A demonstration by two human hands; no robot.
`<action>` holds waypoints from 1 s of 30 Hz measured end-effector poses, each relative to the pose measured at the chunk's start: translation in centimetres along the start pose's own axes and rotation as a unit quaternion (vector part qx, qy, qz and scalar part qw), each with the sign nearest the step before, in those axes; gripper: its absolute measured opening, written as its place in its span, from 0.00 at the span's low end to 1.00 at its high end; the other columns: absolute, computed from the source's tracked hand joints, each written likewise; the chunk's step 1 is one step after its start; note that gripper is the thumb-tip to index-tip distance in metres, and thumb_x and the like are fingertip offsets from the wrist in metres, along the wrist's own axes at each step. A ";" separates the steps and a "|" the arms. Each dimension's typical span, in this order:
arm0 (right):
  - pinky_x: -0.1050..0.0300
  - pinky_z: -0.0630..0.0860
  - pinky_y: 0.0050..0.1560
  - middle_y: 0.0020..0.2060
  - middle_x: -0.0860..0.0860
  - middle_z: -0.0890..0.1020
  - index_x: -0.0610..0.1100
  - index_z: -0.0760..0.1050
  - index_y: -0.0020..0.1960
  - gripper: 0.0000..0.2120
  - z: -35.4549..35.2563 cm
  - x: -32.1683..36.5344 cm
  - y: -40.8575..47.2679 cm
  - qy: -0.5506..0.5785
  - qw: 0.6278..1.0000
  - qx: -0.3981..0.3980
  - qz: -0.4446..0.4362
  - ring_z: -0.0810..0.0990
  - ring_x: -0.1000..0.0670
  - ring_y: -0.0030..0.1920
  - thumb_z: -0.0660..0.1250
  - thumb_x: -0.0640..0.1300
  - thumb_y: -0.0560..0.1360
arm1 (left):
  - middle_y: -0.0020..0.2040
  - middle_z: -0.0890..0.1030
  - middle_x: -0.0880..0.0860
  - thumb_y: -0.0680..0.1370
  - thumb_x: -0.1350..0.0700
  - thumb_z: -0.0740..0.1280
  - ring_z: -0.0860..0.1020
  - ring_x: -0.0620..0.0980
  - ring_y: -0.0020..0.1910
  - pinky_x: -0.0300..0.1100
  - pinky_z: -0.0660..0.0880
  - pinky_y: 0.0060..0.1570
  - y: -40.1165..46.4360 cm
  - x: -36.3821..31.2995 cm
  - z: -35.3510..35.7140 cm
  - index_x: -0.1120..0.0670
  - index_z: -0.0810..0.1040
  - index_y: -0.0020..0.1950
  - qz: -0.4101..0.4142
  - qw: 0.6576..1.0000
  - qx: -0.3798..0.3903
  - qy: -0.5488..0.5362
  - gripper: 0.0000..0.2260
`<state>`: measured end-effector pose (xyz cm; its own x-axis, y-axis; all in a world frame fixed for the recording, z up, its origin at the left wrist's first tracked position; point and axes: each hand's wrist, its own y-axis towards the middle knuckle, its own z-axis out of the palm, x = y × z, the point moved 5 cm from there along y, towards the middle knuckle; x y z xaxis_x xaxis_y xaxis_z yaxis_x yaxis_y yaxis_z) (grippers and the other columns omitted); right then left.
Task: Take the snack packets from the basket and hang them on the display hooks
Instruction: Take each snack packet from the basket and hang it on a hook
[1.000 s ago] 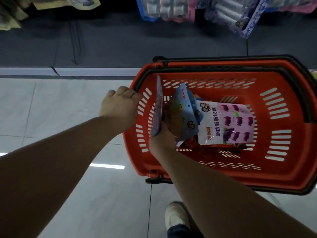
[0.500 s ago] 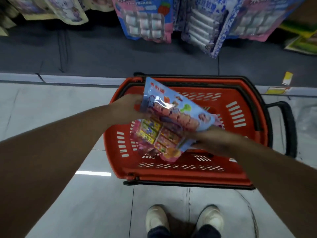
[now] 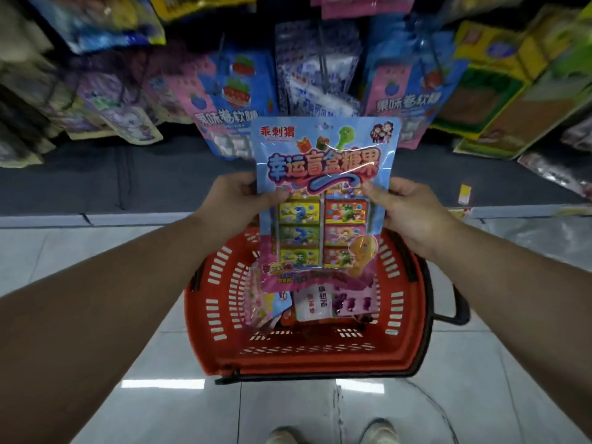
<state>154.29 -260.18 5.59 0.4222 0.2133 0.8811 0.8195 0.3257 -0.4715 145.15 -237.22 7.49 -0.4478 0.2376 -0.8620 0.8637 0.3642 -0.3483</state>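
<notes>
I hold a light-blue and pink candy packet [image 3: 323, 200] upright with both hands, above the red basket [image 3: 403, 315]. My left hand [image 3: 238, 201] pinches its left edge, thumb on the front. My right hand [image 3: 407, 206] pinches its right edge the same way. The packet's top edge sits just below the hanging packets on the display hooks [image 3: 320, 59]. Several more snack packets [image 3: 320, 302] lie in the basket, among them a white one and a purple one.
Rows of hanging packets fill the rack: pink-blue ones [image 3: 230, 100], blue-white ones [image 3: 317, 88] and green-yellow ones [image 3: 499, 100]. A dark shelf base [image 3: 128, 184] runs under them. The basket stands on a pale tiled floor [image 3: 96, 257], its black handle [image 3: 455, 302] folded to the right.
The packet has risen out of the basket and turned upright to face me. My left hand left the basket rim and took the packet's left edge. The view tilted up toward the rack.
</notes>
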 end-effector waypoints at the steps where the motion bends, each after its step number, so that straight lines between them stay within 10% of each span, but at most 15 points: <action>1: 0.52 0.81 0.46 0.45 0.49 0.85 0.46 0.80 0.50 0.06 -0.5 2.0 -0.5 0.000 1.000 -0.003 -0.012 0.85 0.50 0.42 0.69 0.46 0.74 | 0.43 0.84 0.58 0.68 0.48 0.76 0.83 0.53 0.44 0.50 0.80 0.46 -0.3 -1.9 -0.3 0.59 0.83 0.46 -0.001 1.000 0.001 -0.015 0.15; 19: 0.44 0.77 0.59 0.55 0.50 0.82 0.49 0.78 0.58 0.12 -5.2 25.5 -8.7 -0.036 0.991 -0.004 -0.128 0.81 0.45 0.55 0.67 0.49 0.75 | 0.40 0.81 0.43 0.77 0.56 0.69 0.77 0.38 0.38 0.29 0.72 0.35 -6.5 -25.4 -4.5 0.52 0.79 0.45 0.090 0.991 -0.092 -0.043 0.01; 30: 0.45 0.79 0.55 0.51 0.50 0.84 0.48 0.79 0.54 0.09 -5.9 36.7 -11.0 -0.057 0.980 -0.016 -0.189 0.83 0.47 0.51 0.66 0.49 0.76 | 0.57 0.82 0.50 0.76 0.57 0.70 0.80 0.52 0.57 0.51 0.75 0.62 -7.1 -35.2 -9.0 0.57 0.79 0.61 0.135 0.984 -0.078 -0.090 0.14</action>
<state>163.07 -261.33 43.30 0.0414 0.1843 0.9820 0.9217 0.3724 -0.1087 152.67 -240.13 43.63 -0.1462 0.1864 -0.9715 0.8930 0.4475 -0.0486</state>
